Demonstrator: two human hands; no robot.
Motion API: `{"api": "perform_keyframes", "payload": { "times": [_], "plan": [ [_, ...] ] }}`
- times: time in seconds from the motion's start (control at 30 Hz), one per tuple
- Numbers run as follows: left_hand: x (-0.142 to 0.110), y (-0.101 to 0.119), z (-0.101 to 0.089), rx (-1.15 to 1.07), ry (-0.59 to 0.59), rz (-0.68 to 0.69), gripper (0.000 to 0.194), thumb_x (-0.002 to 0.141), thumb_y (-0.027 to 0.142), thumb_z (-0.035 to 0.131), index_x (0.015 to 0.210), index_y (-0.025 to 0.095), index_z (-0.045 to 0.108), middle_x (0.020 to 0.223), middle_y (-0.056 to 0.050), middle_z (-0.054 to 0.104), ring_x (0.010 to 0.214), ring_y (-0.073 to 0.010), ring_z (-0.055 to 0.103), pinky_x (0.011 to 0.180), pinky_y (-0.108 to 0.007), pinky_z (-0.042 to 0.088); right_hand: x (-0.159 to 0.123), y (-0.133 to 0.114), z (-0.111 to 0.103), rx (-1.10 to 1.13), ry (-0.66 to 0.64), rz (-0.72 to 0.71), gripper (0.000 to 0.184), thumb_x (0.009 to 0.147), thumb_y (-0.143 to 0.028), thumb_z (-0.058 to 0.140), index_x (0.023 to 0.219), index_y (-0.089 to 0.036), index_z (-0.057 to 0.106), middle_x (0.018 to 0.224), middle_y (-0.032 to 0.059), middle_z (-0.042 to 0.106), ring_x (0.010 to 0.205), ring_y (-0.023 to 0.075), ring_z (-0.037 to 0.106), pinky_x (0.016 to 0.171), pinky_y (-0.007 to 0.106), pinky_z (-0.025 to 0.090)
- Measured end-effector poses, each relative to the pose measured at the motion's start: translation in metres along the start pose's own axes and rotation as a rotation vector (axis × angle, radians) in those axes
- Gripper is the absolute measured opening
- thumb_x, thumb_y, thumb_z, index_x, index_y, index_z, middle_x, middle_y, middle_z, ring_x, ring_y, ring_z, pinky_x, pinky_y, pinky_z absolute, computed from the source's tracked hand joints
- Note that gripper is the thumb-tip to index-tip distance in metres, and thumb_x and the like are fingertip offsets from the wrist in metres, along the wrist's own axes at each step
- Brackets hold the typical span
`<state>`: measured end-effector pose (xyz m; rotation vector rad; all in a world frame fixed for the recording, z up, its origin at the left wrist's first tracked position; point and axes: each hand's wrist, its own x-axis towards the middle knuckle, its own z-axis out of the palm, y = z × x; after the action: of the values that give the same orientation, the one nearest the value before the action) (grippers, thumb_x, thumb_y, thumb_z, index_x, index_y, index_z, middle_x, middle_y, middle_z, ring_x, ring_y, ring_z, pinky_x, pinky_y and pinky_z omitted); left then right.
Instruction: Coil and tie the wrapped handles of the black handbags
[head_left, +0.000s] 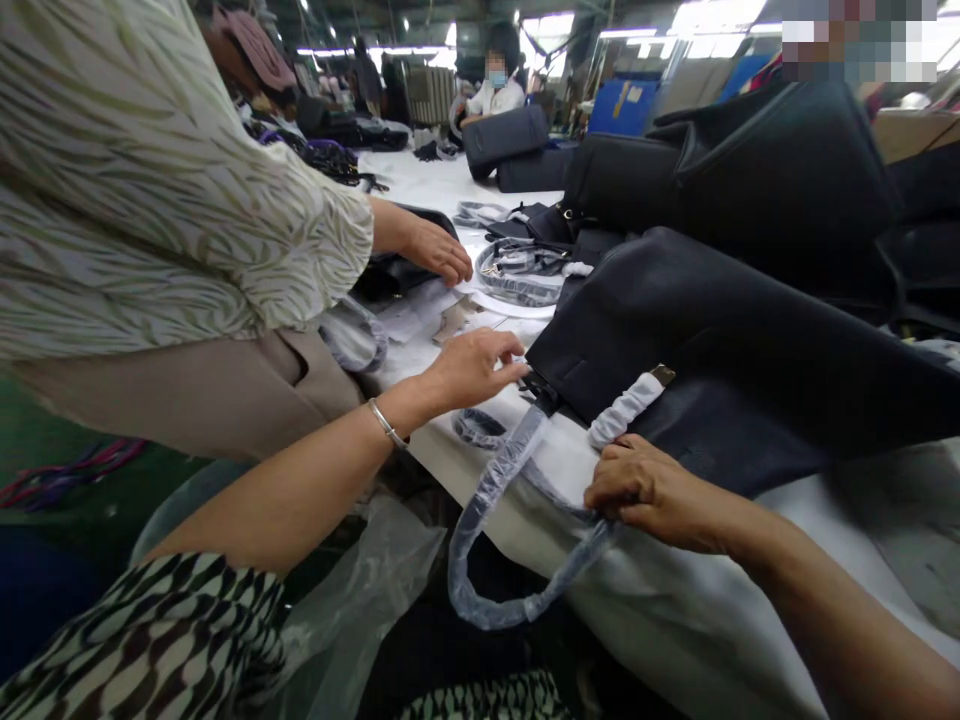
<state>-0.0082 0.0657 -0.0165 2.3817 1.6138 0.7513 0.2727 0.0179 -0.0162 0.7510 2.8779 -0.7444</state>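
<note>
A dark navy handbag point(720, 340) lies flat on the white table point(675, 600), its handles hanging over the near edge. One handle point(487, 520) is wrapped in clear plastic film and loops down off the table. My left hand point(472, 368), with a silver bracelet on the wrist, pinches the bag where this handle joins it. My right hand point(649, 490) is closed around the other end of the handle, just below a piece of white foam wrapping point(626, 410) by a brass fitting.
A co-worker in a striped top stands close on the left, a hand point(435, 248) on a dark bag. Wrapped straps point(521, 272) lie mid-table. More dark bags point(780, 170) pile up at the right and back. A masked person point(495, 90) sits far off.
</note>
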Motion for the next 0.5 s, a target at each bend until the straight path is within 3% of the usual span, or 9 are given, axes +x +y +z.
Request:
{"api": "perform_keyframes", "payload": {
  "times": [0.1, 0.17, 0.23, 0.33, 0.4, 0.5],
  "plan": [
    [0.005, 0.026, 0.008, -0.059, -0.077, 0.163, 0.033, 0.081, 0.04, 0.064, 0.105, 0.017, 0.063, 0.102, -0.006, 0.067, 0.098, -0.0221, 0.06, 0.089, -0.033, 0.046, -0.003, -0.004, -0.003, 0.037, -0.069, -0.009, 0.026, 0.075, -0.009, 0.053, 0.077, -0.029, 0.07, 0.078, -0.005, 0.069, 0.09, 0.0165, 0.058, 0.104, 0.044, 0.026],
    [0.02, 0.036, 0.018, -0.062, 0.04, 0.157, 0.054, 0.077, 0.04, 0.07, 0.122, 0.013, 0.054, 0.122, -0.013, 0.058, 0.116, -0.0272, 0.051, 0.101, -0.039, 0.04, -0.007, -0.011, -0.002, 0.051, -0.093, 0.02, 0.022, 0.078, -0.013, 0.055, 0.078, -0.029, 0.07, 0.08, -0.004, 0.069, 0.094, 0.0179, 0.058, 0.11, 0.049, 0.019],
    [0.044, 0.041, 0.028, -0.069, 0.166, 0.109, 0.082, 0.071, 0.042, 0.075, 0.138, 0.012, 0.037, 0.141, -0.018, 0.04, 0.133, -0.0329, 0.034, 0.111, -0.047, 0.028, -0.015, -0.022, 0.002, 0.061, -0.087, 0.057, 0.015, 0.082, -0.028, 0.059, 0.091, -0.029, 0.071, 0.087, -0.0008, 0.069, 0.1, 0.0208, 0.057, 0.113, 0.054, 0.013],
    [0.084, 0.044, 0.043, -0.162, 0.21, -0.033, 0.103, 0.067, 0.043, 0.079, 0.147, 0.018, 0.018, 0.151, -0.018, 0.024, 0.142, -0.0369, 0.018, 0.113, -0.054, 0.019, -0.029, -0.037, 0.014, 0.066, -0.027, 0.1, 0.048, 0.075, -0.054, 0.067, 0.114, -0.026, 0.065, 0.096, 0.0047, 0.067, 0.102, 0.025, 0.057, 0.114, 0.059, 0.008],
    [0.109, 0.041, 0.054, -0.293, 0.182, -0.197, 0.107, 0.064, 0.044, 0.082, 0.146, 0.016, 0.019, 0.148, -0.021, 0.03, 0.139, -0.0392, 0.026, 0.111, -0.056, 0.024, -0.037, -0.041, 0.022, 0.047, 0.009, 0.133, 0.054, 0.07, -0.056, 0.071, 0.113, -0.025, 0.064, 0.093, 0.0048, 0.065, 0.097, 0.0248, 0.058, 0.114, 0.06, 0.008],
    [0.135, 0.036, 0.067, -0.657, -0.007, -0.323, 0.086, 0.064, 0.047, 0.081, 0.131, 0.009, 0.044, 0.127, -0.021, 0.056, 0.118, -0.0369, 0.053, 0.099, -0.052, 0.042, -0.049, -0.037, 0.031, 0.033, 0.059, 0.143, 0.047, 0.069, -0.052, 0.074, 0.107, -0.026, 0.065, 0.091, 0.0032, 0.063, 0.092, 0.0228, 0.06, 0.115, 0.058, 0.01]
  ]
}}
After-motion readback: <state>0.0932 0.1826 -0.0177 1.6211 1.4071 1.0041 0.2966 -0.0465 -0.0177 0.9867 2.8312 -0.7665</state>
